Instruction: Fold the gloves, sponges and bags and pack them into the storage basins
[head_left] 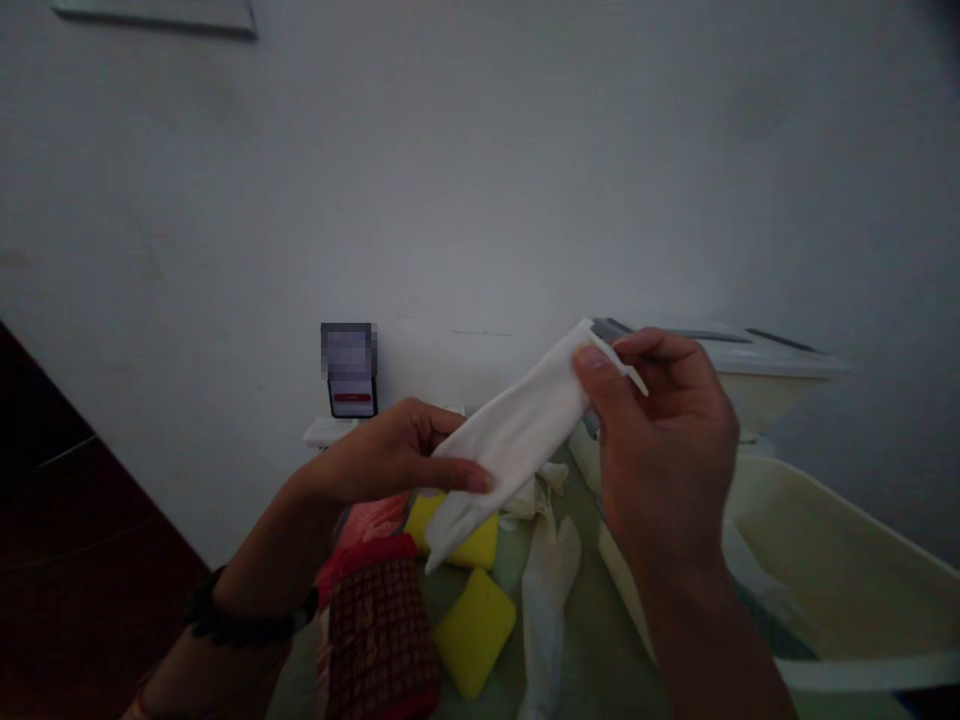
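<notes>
A white sock (pixel 517 425) is stretched diagonally in the air between my two hands. My left hand (pixel 409 455) pinches its lower part, the thumb lying on the near face and the other fingers behind. At the upper right end, my right hand (pixel 667 430) grips the rim of the opening between thumb and fingers. Below, a second white sock (pixel 546 610) lies lengthwise on the green surface. Left of it is a yellow sponge (pixel 475 632), with another yellow piece (pixel 476 540) partly hidden behind the held sock.
A folded dark red checked cloth (pixel 379 640) lies at the front left, a pink cloth (pixel 375 518) behind it. A cream basin (pixel 847 560) stands at right with white cloth inside. A phone (pixel 352 395) leans near the wall; a white-lidded container (pixel 772 365) stands at the back right.
</notes>
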